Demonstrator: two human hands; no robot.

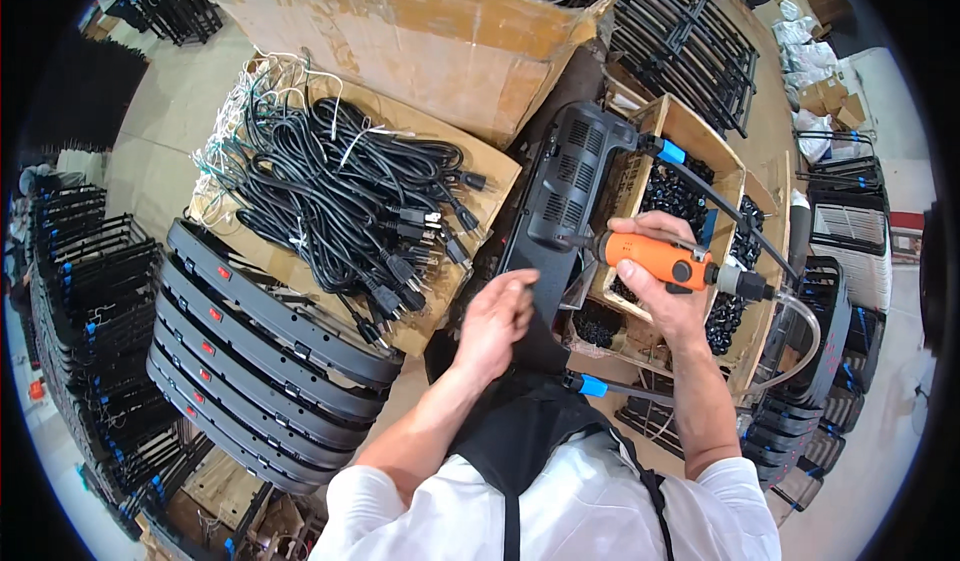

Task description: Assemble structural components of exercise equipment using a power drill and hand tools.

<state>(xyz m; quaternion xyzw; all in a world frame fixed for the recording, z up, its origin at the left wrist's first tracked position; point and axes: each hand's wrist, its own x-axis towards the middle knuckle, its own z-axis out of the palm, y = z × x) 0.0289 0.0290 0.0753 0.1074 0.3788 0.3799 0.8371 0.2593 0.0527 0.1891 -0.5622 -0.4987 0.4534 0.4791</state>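
Note:
My right hand (664,296) is wrapped round an orange air screwdriver (640,249), held level. Its dark tip points left, over a black plastic housing (572,176) with slotted vents. A clear hose (812,336) curves from the tool's back end. My left hand (497,323) is at the left edge of the housing's lower part, fingers curled and pressed together. What they pinch, if anything, is hidden. A black tubular frame (715,196) with blue sleeves reaches right from the housing.
Coiled black power cords (340,191) lie on cardboard (480,161) at the left. Below them stand several curved black panels (270,331) with red switches. A wooden bin (725,146) of small black parts sits at the right. A large cardboard box (400,36) stands behind.

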